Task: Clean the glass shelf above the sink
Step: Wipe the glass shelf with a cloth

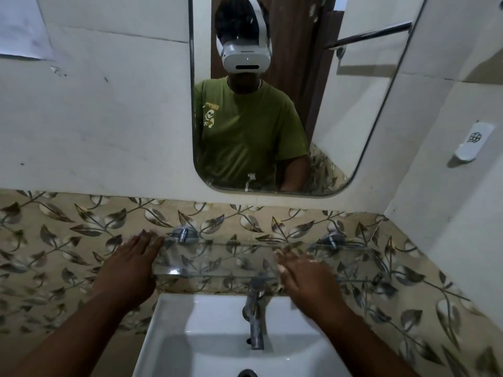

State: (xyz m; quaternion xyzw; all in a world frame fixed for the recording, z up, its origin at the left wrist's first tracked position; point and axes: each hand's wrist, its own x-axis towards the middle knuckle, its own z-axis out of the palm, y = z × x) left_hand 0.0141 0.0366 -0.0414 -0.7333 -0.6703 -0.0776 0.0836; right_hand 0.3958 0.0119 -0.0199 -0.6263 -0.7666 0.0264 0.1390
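Observation:
A clear glass shelf (217,261) runs along the leaf-patterned tile wall above the white sink (174,330), held by two chrome brackets (183,234). My left hand (130,265) lies flat with fingers spread at the shelf's left end, fingertips reaching toward the wall. My right hand (304,276) hovers over the shelf's right half, fingers apart and slightly blurred. Neither hand holds a cloth or anything else.
A chrome tap (254,308) rises from the sink just below the shelf's front edge. A mirror (272,104) hangs above, reflecting a person in a green shirt. A white wall-mounted holder (475,144) sits on the right wall.

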